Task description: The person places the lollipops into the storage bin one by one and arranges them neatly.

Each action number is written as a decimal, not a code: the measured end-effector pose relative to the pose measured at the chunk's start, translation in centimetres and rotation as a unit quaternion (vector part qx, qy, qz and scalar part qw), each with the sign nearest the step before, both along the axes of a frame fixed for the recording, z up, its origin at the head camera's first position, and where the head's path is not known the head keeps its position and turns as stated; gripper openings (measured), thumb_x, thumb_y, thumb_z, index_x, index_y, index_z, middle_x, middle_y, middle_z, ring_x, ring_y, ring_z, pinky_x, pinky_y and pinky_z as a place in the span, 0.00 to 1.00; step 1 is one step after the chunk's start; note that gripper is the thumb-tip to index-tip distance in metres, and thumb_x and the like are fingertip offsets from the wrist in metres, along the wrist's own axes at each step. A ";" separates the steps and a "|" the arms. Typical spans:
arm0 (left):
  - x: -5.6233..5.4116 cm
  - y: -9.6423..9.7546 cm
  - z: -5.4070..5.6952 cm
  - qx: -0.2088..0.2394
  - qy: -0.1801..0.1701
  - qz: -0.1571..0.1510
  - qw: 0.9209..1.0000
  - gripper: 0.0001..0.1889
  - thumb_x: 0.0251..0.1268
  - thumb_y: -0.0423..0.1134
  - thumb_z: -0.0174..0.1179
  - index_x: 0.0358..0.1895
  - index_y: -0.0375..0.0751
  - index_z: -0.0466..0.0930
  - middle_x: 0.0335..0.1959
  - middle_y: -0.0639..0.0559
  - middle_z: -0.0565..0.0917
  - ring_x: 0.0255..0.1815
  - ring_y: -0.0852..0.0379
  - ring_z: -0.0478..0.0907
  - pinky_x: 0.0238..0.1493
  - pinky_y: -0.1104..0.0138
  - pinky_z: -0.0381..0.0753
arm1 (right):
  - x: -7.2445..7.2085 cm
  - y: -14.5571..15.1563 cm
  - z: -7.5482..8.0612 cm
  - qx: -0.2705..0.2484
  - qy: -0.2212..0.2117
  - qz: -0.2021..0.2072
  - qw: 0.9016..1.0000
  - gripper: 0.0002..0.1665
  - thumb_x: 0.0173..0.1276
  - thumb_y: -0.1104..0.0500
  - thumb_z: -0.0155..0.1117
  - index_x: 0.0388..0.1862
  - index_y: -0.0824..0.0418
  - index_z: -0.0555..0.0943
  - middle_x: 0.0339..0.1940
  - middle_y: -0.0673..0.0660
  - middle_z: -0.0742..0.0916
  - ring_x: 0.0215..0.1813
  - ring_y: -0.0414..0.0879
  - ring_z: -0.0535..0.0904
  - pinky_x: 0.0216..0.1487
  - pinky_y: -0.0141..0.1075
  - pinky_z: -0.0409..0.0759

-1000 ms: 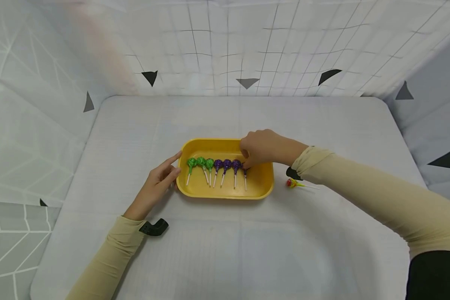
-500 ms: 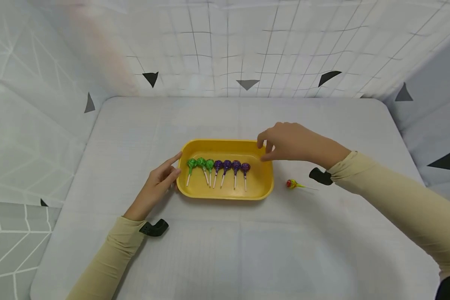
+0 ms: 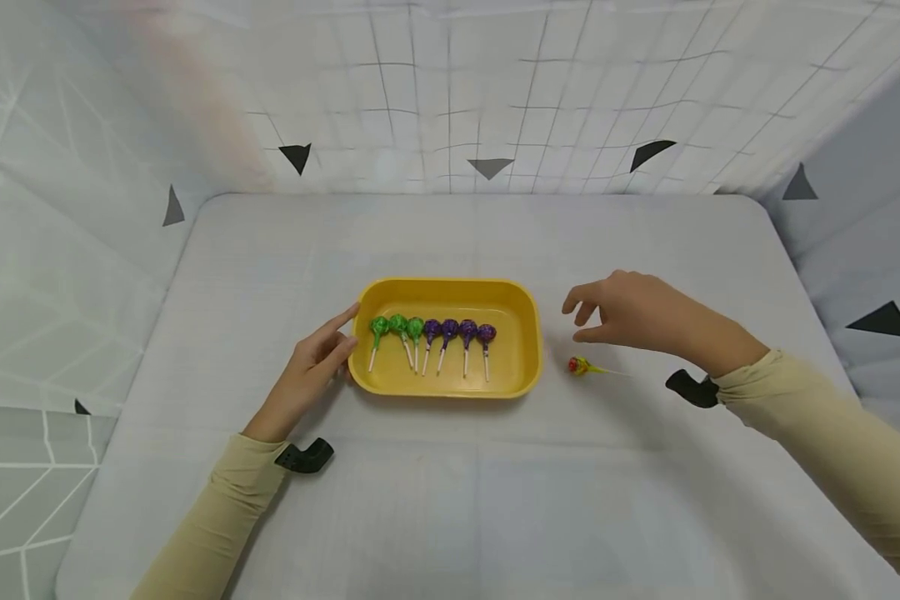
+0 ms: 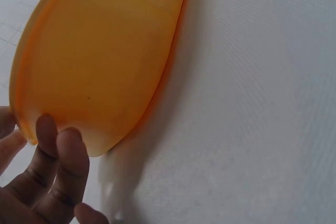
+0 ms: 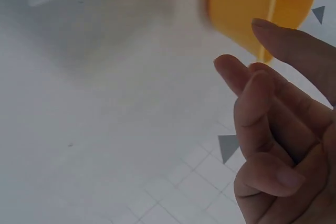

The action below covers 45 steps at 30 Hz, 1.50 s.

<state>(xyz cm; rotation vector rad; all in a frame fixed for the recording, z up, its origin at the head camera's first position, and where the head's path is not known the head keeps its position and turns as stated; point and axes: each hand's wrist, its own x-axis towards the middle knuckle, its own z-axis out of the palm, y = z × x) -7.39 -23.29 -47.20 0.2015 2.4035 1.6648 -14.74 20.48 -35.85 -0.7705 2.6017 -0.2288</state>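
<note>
A yellow tray [image 3: 523, 383] holds a row of wrapped lollipops: three green lollipops [image 3: 397, 322] at the left, then several purple lollipops [image 3: 450, 328], sticks toward the viewer. My left hand [image 3: 306, 375] touches the tray's left end, index finger and thumb extended at the rim; in the left wrist view, other fingers [image 4: 72, 156] rest against the outer wall. A yellow-and-red lollipop [image 3: 579, 365] lies on the table right of the tray. My right hand [image 3: 637, 312] hovers above and beyond it, holding nothing, its fingers loosely bent and apart from the thumb.
The table [image 3: 390, 517] has a white covering and rounded far corners. A white grid-patterned sheet [image 3: 495, 83] hangs behind it, with dark triangular marks along its lower part. Grey-white sheets stand at both sides.
My right hand has let go of the rightmost purple lollipop and moved right, out of the tray, to above the yellow-and-red lollipop. My left hand has stayed at the tray.
</note>
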 end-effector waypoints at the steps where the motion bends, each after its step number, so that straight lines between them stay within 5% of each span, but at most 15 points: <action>1: 0.0 0.0 0.0 0.000 -0.001 0.001 1.000 0.27 0.83 0.49 0.51 0.80 0.65 0.61 0.36 0.41 0.79 0.34 0.43 0.77 0.37 0.65 0.79 | 0.2 0.3 -0.4 0.004 0.001 0.002 1.000 0.20 0.64 0.52 0.77 0.54 0.53 0.86 0.44 0.48 0.92 0.35 0.41 0.83 0.38 0.39 0.82; 9: 0.0 -0.2 -0.1 -0.007 0.001 0.003 1.000 0.27 0.83 0.49 0.51 0.80 0.66 0.61 0.35 0.43 0.78 0.33 0.43 0.76 0.36 0.64 0.78 | 1.1 0.9 -3.3 0.048 -0.014 0.007 0.999 0.21 0.61 0.49 0.80 0.50 0.53 0.87 0.42 0.46 0.92 0.46 0.48 0.84 0.44 0.47 0.84; 20: -0.1 -0.1 -0.1 -0.006 0.007 0.004 1.000 0.27 0.84 0.49 0.51 0.80 0.64 0.62 0.33 0.44 0.78 0.32 0.42 0.75 0.34 0.64 0.77 | 1.5 0.9 -5.0 0.025 -0.010 0.014 1.000 0.11 0.61 0.52 0.79 0.42 0.52 0.88 0.32 0.43 0.90 0.39 0.44 0.82 0.38 0.42 0.82; 28: -0.1 0.0 -0.1 -0.005 0.011 0.002 1.000 0.27 0.84 0.49 0.51 0.81 0.61 0.61 0.33 0.46 0.78 0.32 0.43 0.76 0.34 0.64 0.77 | 1.5 1.1 -5.7 -0.009 -0.011 -0.010 1.000 0.10 0.61 0.49 0.79 0.30 0.50 0.85 0.27 0.43 0.88 0.31 0.39 0.80 0.33 0.37 0.79; 37: -0.1 0.1 -0.2 -0.001 0.007 0.006 1.000 0.27 0.83 0.50 0.52 0.80 0.64 0.62 0.33 0.45 0.78 0.32 0.43 0.76 0.34 0.65 0.77 | 1.5 1.6 -6.7 -0.060 -0.038 -0.013 0.997 0.08 0.64 0.50 0.77 0.39 0.49 0.89 0.29 0.43 0.89 0.32 0.37 0.80 0.38 0.36 0.78; 45: -0.1 0.1 -0.1 -0.002 0.007 0.006 1.000 0.27 0.83 0.49 0.51 0.80 0.65 0.61 0.34 0.45 0.78 0.32 0.44 0.76 0.35 0.65 0.77 | 1.5 2.8 -7.3 -0.140 -0.034 -0.056 0.988 0.09 0.65 0.50 0.78 0.41 0.47 0.88 0.32 0.43 0.90 0.32 0.38 0.81 0.36 0.32 0.80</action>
